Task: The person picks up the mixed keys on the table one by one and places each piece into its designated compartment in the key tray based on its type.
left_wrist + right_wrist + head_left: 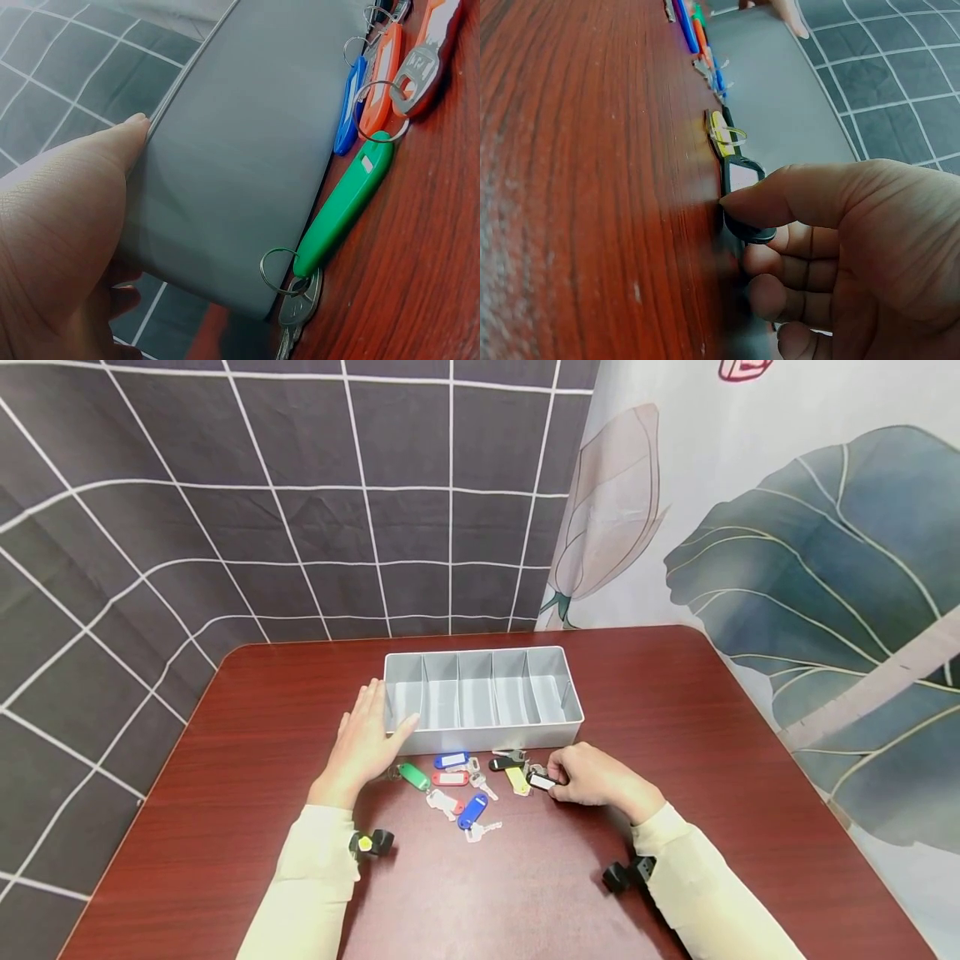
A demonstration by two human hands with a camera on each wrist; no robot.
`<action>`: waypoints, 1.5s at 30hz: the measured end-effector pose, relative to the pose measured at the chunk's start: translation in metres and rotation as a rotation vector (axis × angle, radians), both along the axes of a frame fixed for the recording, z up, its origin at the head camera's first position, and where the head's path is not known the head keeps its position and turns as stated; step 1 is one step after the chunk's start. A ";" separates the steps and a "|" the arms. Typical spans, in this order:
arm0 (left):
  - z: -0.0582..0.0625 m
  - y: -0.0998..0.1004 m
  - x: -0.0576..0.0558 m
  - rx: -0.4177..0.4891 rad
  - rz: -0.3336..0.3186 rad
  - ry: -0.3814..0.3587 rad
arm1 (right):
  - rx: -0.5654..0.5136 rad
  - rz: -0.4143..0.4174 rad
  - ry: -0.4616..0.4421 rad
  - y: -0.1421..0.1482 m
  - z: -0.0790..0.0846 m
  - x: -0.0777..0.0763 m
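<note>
A grey tray with several compartments stands on the table. My left hand rests against its left end, fingers straight along the side and thumb at the front rim. In front of the tray, my right hand pinches a black key tag with a white label between thumb and fingers. Beside that tag lie a yellow key tag and another black key tag. Nearest my left hand is a green key tag, with a key on its ring.
Several more tagged keys lie in front of the tray, including a red key tag, a blue key tag and another blue key tag. The red-brown table meets a dark checked cloth at the back.
</note>
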State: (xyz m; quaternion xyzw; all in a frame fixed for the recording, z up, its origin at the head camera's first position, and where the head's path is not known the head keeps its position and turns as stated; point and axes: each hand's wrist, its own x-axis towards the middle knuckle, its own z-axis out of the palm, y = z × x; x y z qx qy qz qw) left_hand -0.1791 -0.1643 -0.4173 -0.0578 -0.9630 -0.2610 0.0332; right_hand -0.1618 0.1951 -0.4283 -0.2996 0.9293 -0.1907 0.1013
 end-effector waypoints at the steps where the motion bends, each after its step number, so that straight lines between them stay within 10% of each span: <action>1: 0.000 0.000 0.000 0.001 0.000 0.000 | 0.001 0.004 0.000 0.000 0.000 0.000; 45: 0.000 0.000 0.002 -0.044 0.009 0.014 | -0.257 0.011 0.175 0.023 0.025 -0.008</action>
